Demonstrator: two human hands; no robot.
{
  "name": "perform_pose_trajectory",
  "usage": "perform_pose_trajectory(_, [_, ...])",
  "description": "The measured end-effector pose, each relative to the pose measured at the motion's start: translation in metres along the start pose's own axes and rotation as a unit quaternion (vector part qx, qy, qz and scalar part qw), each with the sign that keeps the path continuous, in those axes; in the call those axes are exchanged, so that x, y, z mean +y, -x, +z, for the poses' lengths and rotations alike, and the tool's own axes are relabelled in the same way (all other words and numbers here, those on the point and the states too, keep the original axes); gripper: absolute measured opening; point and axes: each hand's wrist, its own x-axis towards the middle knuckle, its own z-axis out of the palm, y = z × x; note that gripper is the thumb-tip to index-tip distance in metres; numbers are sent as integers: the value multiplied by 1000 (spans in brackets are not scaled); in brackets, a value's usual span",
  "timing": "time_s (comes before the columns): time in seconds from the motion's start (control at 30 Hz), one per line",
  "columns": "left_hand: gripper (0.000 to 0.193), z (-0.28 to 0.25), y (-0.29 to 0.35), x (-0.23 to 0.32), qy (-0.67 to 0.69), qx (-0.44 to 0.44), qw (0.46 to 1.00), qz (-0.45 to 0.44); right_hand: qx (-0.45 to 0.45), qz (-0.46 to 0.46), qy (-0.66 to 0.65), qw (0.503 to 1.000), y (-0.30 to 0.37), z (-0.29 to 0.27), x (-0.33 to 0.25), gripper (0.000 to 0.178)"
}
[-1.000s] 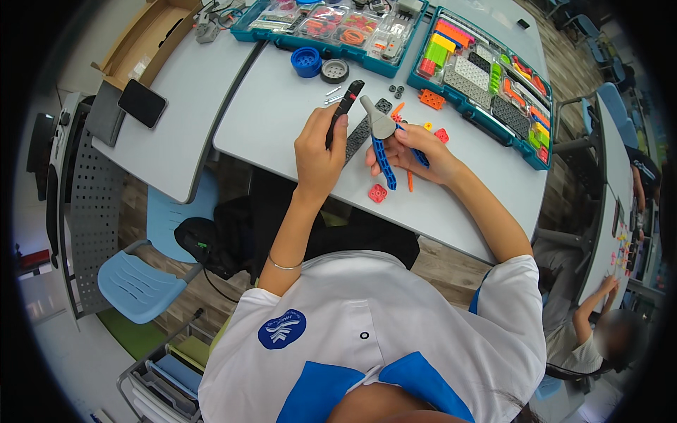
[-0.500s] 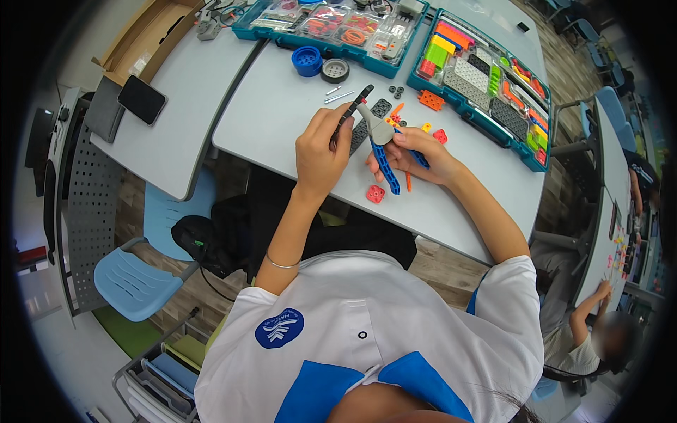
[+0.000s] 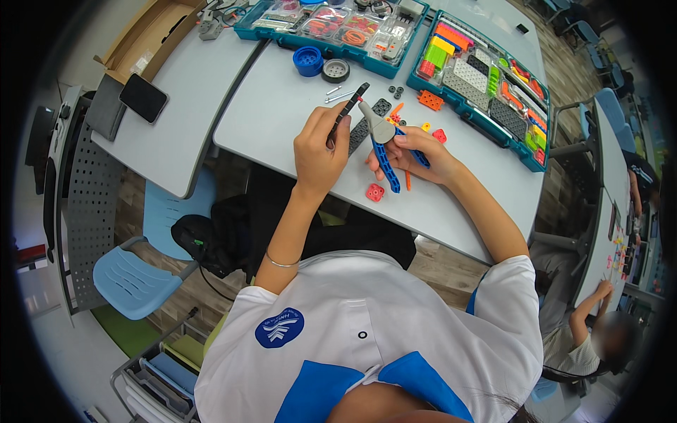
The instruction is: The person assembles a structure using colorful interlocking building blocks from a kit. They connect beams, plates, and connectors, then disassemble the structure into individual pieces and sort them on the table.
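My left hand is closed around a black building-kit beam, held tilted above the table with its far end sticking out past the fingers. A small red bit shows at the beam's side. My right hand grips pliers with a grey head and blue handles, the handles spread apart. Their tip points at the red bit; whether it touches cannot be made out. Beneath the hands lie dark grey perforated plates, an orange stick and a pink square connector.
Two teal kit cases full of coloured parts stand at the far side. A blue wheel hub, a grey-black wheel and metal shafts lie before them. On the left table are a phone and a cardboard box.
The black beam in my left hand has shifted slightly left against the pliers' tip. My right hand and the pliers stay almost where they were.
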Motion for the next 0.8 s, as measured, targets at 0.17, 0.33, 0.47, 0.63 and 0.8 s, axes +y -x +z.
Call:
perform_pose_trajectory(0.17, [22, 2, 1, -5, -4, 3, 1000, 17, -2, -11, 1, 1000, 0, -1, 0, 33])
perform_pose_trajectory(0.33, [21, 1, 0, -2, 9, 0, 1000, 13, 10, 0, -20, 1000, 1, 1, 2, 40])
perform_pose_trajectory(0.47, [18, -1, 1, 3, 15, -28, 999, 1, 22, 37, -18, 999, 5, 5, -1, 47])
perform_pose_trajectory(0.63, [14, 0, 3, 3, -8, -17, 1000, 8, 44, 21, 93, 994, 6, 15, -8, 47])
perform_pose_trajectory(0.8, [11, 2, 6, -4, -37, 41, 998, 13, 99, 13, 214, 972, 4, 30, -11, 45])
